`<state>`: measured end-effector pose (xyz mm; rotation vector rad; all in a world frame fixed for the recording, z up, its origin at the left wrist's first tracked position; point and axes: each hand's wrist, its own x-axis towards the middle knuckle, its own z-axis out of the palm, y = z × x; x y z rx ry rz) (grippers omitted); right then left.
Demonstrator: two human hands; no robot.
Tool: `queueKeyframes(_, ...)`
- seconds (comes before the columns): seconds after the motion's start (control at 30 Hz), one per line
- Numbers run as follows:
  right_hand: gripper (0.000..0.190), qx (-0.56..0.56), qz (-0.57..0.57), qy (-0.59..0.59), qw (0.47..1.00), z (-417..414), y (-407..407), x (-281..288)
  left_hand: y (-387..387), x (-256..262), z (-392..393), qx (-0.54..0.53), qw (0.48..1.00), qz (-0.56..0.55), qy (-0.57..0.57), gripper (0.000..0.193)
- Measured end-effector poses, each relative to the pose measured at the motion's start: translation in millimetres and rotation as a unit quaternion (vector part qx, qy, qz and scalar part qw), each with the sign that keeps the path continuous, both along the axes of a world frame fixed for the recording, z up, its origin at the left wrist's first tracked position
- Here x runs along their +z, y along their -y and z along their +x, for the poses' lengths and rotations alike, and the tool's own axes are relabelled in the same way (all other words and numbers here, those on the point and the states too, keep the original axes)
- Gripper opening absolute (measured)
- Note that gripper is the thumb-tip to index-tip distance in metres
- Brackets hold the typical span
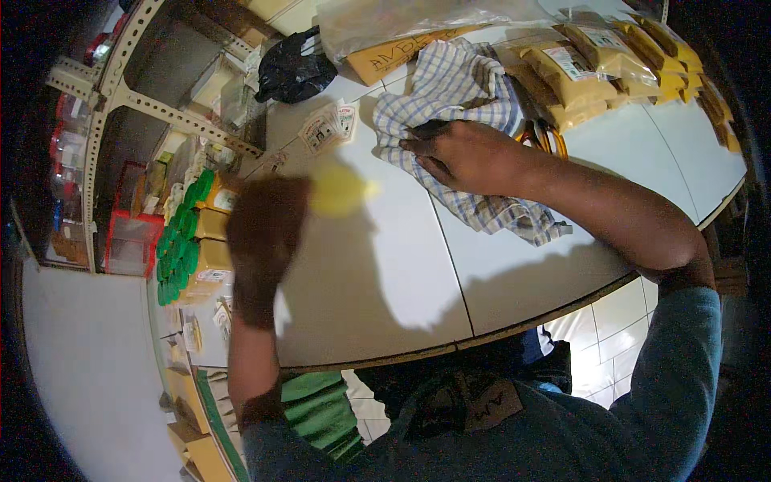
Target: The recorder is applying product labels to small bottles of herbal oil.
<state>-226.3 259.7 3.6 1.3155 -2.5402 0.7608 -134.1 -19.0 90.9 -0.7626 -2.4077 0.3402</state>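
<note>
My left hand [268,229] is blurred and in shadow over the left part of the white tiled table [409,271]. A small round yellow object [338,191], too blurred to name, is at its fingertips and seems held there. My right hand [467,156] rests on a crumpled white cloth with blue checks [452,90], its fingers curled into the fabric. Orange-handled scissors [545,138] lie just beyond the right wrist, partly hidden by the cloth and forearm. Several printed labels [328,126] are fanned out ahead of the left hand.
Jars with green lids [181,241] stand in rows at the left. Filled plastic pouches of powder [572,78] line the far right. A black plastic bag [298,66] and a cardboard piece with writing [385,57] lie at the back. A perforated metal shelf [181,117] rises on the left.
</note>
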Motion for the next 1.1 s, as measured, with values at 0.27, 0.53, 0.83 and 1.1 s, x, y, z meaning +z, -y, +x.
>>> queueKeyframes(0.27, 0.031, 0.001, 0.005, -0.033, 0.999, -1.1, 2.3, -7.5, 52.3, -1.4, -132.6, 0.169, 0.962, -0.188, -0.099, 0.029)
queueKeyframes(0.53, 0.026, -0.019, 0.056, 0.060, 0.996, 6.7, 1.7, 9.7, 72.8, -20.0, 2.9, 0.123, 0.948, 0.264, 0.131, 0.022)
queueKeyframes(0.83, 0.025, 0.000, -0.010, -0.009, 1.000, -0.1, -3.0, -3.6, 212.4, 3.8, 193.8, 0.304, 0.879, 0.257, 0.262, 0.037)
queueKeyframes(1.1, 0.023, -0.058, 0.051, 0.057, 0.995, 18.3, 7.2, 15.0, 229.1, -19.0, 220.5, 0.316, 0.847, 0.332, 0.270, 0.028)
